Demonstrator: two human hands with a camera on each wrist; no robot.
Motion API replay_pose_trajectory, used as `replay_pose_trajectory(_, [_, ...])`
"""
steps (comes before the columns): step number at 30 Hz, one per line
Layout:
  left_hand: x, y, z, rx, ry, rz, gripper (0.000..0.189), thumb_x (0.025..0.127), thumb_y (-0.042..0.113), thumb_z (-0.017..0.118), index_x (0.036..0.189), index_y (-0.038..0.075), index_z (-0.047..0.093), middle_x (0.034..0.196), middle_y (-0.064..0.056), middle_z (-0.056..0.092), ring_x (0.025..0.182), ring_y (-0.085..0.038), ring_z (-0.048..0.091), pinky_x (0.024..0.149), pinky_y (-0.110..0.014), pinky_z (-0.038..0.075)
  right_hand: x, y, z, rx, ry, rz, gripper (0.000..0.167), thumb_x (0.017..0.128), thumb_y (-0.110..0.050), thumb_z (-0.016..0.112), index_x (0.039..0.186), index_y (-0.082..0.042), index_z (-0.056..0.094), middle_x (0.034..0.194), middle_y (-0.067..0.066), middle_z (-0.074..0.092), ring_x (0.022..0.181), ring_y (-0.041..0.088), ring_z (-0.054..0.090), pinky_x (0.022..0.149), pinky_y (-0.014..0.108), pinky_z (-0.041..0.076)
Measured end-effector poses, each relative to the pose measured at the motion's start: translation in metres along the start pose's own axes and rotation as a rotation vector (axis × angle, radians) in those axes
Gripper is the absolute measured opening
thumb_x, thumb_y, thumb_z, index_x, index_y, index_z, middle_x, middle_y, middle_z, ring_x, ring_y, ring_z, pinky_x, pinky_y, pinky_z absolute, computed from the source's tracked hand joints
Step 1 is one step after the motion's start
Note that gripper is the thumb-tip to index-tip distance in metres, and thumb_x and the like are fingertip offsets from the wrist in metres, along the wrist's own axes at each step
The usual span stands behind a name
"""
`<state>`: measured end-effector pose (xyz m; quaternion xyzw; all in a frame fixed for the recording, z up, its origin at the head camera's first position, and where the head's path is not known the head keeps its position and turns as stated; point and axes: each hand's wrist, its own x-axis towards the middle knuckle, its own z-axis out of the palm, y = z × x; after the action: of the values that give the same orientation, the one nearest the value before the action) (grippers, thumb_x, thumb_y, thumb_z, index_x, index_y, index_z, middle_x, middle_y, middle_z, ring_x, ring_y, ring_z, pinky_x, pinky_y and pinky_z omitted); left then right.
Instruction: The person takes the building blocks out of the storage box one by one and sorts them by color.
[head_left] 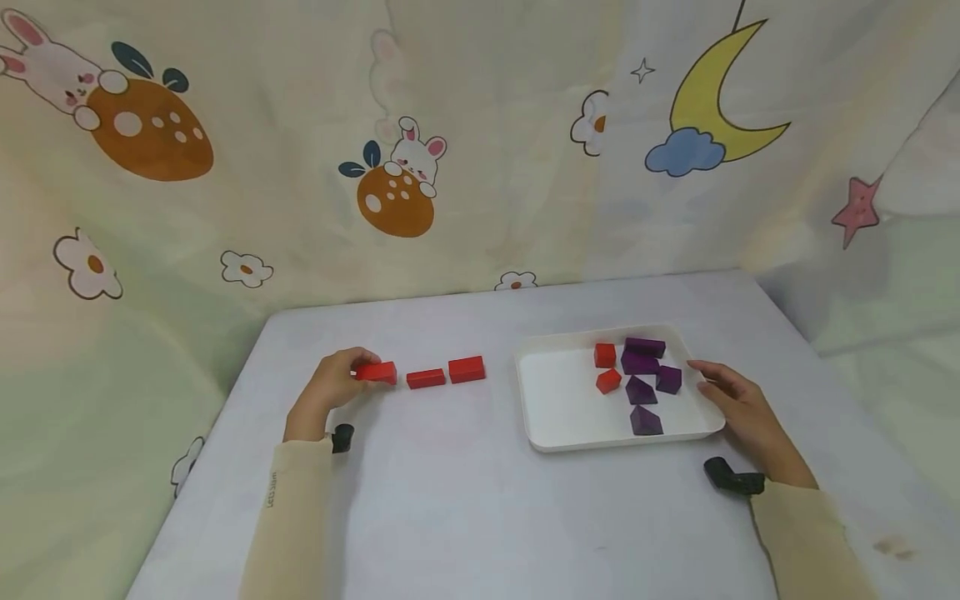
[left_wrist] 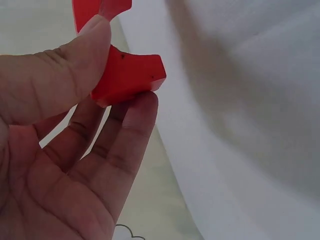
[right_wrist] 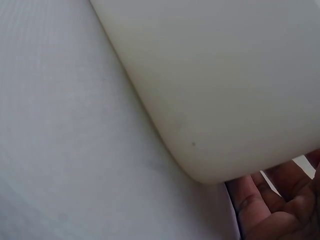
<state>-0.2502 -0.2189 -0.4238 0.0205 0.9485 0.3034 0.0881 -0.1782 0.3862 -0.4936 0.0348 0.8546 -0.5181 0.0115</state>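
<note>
My left hand (head_left: 330, 385) pinches a red arch-shaped block (left_wrist: 131, 75) between thumb and fingertips, at the left of the table. In the left wrist view, its curved cutout shows beside the thumb. Just right of that block lie a thin red block (head_left: 426, 379) and a thicker red block (head_left: 467, 369), roughly in a row. My right hand (head_left: 738, 408) holds the right edge of a white tray (head_left: 558, 396). In the right wrist view, the tray's outer wall (right_wrist: 225, 100) hides part of the fingers.
Inside the tray, a red cube (head_left: 604, 355) and a red many-sided block (head_left: 608, 381) sit beside several purple blocks (head_left: 641, 362). The white table (head_left: 480, 500) ends at a patterned cloth (head_left: 480, 167) behind it. Black wrist straps (head_left: 733, 478) show at the cuffs.
</note>
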Motion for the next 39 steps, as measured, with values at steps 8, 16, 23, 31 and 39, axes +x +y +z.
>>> replay_pose_trajectory(8, [0.003, -0.006, 0.002, 0.009, -0.036, -0.035, 0.038, 0.096, -0.003, 0.073, 0.133, 0.004, 0.069, 0.135, -0.025, 0.063, 0.127, -0.044, 0.052, 0.11, -0.062, 0.05, 0.0, -0.002, 0.007, -0.008, 0.005, 0.004, 0.056, 0.116, -0.034, 0.052, 0.161, -0.001, 0.044, 0.168, 0.03, 0.036, 0.148, 0.054, 0.037, 0.082, 0.001, 0.043])
replay_pose_trajectory(16, [0.001, -0.012, 0.009, -0.017, -0.064, -0.048, 0.045, 0.096, -0.004, 0.073, 0.139, 0.003, 0.065, 0.144, -0.028, 0.059, 0.134, -0.047, 0.049, 0.113, -0.066, 0.047, 0.001, -0.008, 0.008, -0.014, 0.034, -0.01, 0.054, 0.116, -0.031, 0.051, 0.159, 0.001, 0.047, 0.166, 0.03, 0.039, 0.145, 0.053, 0.04, 0.082, 0.001, 0.044])
replay_pose_trajectory(23, [-0.005, 0.015, 0.003, 0.054, 0.04, 0.001, 0.068, 0.092, -0.015, 0.058, 0.157, 0.004, 0.051, 0.159, -0.031, 0.046, 0.14, -0.051, 0.044, 0.113, -0.066, 0.047, 0.0, -0.007, 0.005, -0.008, 0.021, -0.005, 0.055, 0.116, -0.032, 0.052, 0.16, 0.0, 0.046, 0.166, 0.028, 0.039, 0.146, 0.05, 0.039, 0.086, 0.001, 0.042])
replay_pose_trajectory(31, [-0.014, 0.094, 0.029, -0.038, 0.226, 0.271, 0.052, 0.102, -0.002, 0.061, 0.154, 0.006, 0.058, 0.156, -0.021, 0.056, 0.147, -0.042, 0.049, 0.122, -0.06, 0.041, -0.005, 0.003, -0.006, -0.046, 0.016, -0.007, 0.056, 0.116, -0.036, 0.052, 0.162, -0.003, 0.046, 0.167, 0.03, 0.037, 0.145, 0.05, 0.039, 0.084, 0.001, 0.043])
replay_pose_trajectory(39, [-0.015, 0.15, 0.074, -0.234, 0.214, 0.42, 0.045, 0.1, 0.008, 0.078, 0.144, 0.006, 0.067, 0.142, -0.012, 0.07, 0.131, -0.033, 0.065, 0.11, -0.049, 0.056, -0.001, 0.004, -0.004, -0.045, -0.002, -0.015, 0.056, 0.116, -0.038, 0.052, 0.162, -0.006, 0.047, 0.165, 0.033, 0.037, 0.142, 0.048, 0.041, 0.083, 0.001, 0.044])
